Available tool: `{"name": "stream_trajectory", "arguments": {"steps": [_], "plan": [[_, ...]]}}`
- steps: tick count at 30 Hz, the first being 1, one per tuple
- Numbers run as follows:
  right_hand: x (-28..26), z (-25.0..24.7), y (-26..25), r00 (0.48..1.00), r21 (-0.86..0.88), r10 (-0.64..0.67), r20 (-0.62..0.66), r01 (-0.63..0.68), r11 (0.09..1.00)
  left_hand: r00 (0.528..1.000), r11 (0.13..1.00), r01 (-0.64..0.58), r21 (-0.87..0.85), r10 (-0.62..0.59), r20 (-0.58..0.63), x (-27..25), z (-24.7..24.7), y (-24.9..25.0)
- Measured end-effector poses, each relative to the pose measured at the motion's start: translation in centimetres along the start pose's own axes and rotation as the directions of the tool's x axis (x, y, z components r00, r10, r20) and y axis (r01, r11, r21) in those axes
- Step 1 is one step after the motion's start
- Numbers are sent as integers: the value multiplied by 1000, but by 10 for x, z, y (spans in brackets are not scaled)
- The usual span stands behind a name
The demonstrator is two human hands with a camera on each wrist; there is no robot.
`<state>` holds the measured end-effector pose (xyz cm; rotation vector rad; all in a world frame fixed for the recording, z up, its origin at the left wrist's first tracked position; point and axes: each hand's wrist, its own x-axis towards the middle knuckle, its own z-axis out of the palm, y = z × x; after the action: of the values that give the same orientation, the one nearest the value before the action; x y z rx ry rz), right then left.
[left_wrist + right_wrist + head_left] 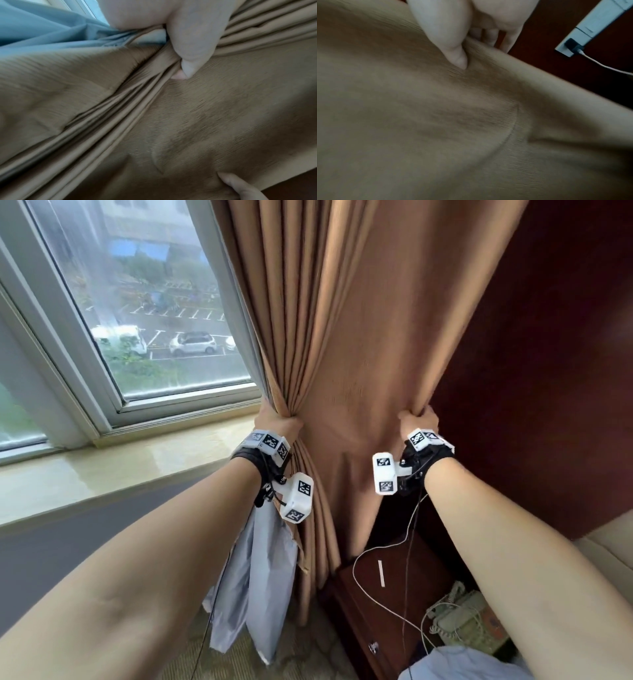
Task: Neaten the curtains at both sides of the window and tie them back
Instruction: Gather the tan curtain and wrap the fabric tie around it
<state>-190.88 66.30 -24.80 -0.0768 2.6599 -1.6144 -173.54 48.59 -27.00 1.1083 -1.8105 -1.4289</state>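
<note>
in the head view, a tan curtain [346, 344] hung at the right side of the window [144, 302], in front of a dark red-brown wall [548, 337]. the left hand [278, 422] was clenched round a gathered bunch of pleats at the curtain's window-side edge, just above the pale stone sill [102, 470]. the right hand [418, 419] gripped the curtain's other edge, beside the wall, at about the same height, so the cloth was stretched flat between the two fists. below the left wrist a pale grey-blue lining [253, 583] hung down toward the floor. a dark wooden bedside cabinet [380, 604] stood in the corner beneath the right arm, with a beige telephone [469, 625] on it and a thin white cable [383, 594] trailing across its top.

in the left wrist view, the left hand [192, 33] had its thumb and fingers curled tight over a narrow bundle of folds in the curtain [205, 115], and the grey-blue lining [42, 33] spilled out to the upper left. the fingertips of the other hand [240, 188] touched the cloth at the lower edge of the picture.

in the right wrist view, the right hand [471, 27] pinched the edge of the curtain [436, 121], thumb on the near face and fingers behind. a white socket panel [597, 24] with a black plug [573, 46] sat on the dark wall behind.
</note>
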Motion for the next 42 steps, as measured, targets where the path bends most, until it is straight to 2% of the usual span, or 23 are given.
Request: {"name": "stream_trajectory", "arguments": {"steps": [6, 10, 13, 16, 20, 25, 27, 28, 30, 31, 33, 34, 37, 40, 42], "plan": [[-35, 16, -7, 956, -65, -231, 182, 246, 967, 998, 999, -14, 29, 12, 69, 6, 3, 2], [-56, 21, -17, 905, -142, -266, 331, 327, 934, 995, 999, -22, 49, 17, 101, 4, 7, 2], [-74, 26, -26, 839, -129, -315, 443, 408, 904, 990, 998, -57, 38, 51, 134, 2, 11, 1], [-84, 34, -33, 783, -16, -299, 545, 366, 930, 980, 994, -108, 14, 104, 169, 1, 22, -1], [-86, 28, -36, 760, 81, -275, 590, 283, 956, 971, 992, -122, -43, 129, 200, -12, 35, 3], [-68, 16, -22, 735, 150, -233, 637, 178, 973, 993, 988, -108, 109, 103, 50, -26, 41, 18], [-48, 16, -11, 775, 134, -211, 596, 163, 977, 997, 986, -77, 149, 76, 8, -25, 42, 23], [-33, 17, -2, 822, 105, -178, 541, 144, 984, 999, 987, -50, 152, 51, -4, -24, 42, 25], [-1, 15, 14, 924, 88, -55, 378, 24, 996, 999, 991, -3, 136, 9, -43, -19, 42, 27], [4, 10, 13, 949, 165, 8, 315, -63, 984, 998, 992, 10, 127, -2, -66, -17, 42, 27], [7, -1, 1, 965, 340, 110, 239, -189, 921, 996, 992, 20, 127, -9, -89, -12, 43, 26], [11, -4, -6, 967, 388, 131, 220, -210, 897, 996, 991, 22, 130, -10, -93, -10, 43, 25], [39, -2, -13, 973, 435, 106, 203, -187, 881, 996, 992, 8, 129, 3, -89, -4, 44, 21], [56, 15, -9, 968, 285, 110, 225, -174, 943, 998, 993, -7, 115, 15, -66, 0, 45, 19], [44, 18, -12, 969, 117, 28, 245, -58, 991, 999, 995, -21, 97, 25, -45, 2, 43, 19]]}}
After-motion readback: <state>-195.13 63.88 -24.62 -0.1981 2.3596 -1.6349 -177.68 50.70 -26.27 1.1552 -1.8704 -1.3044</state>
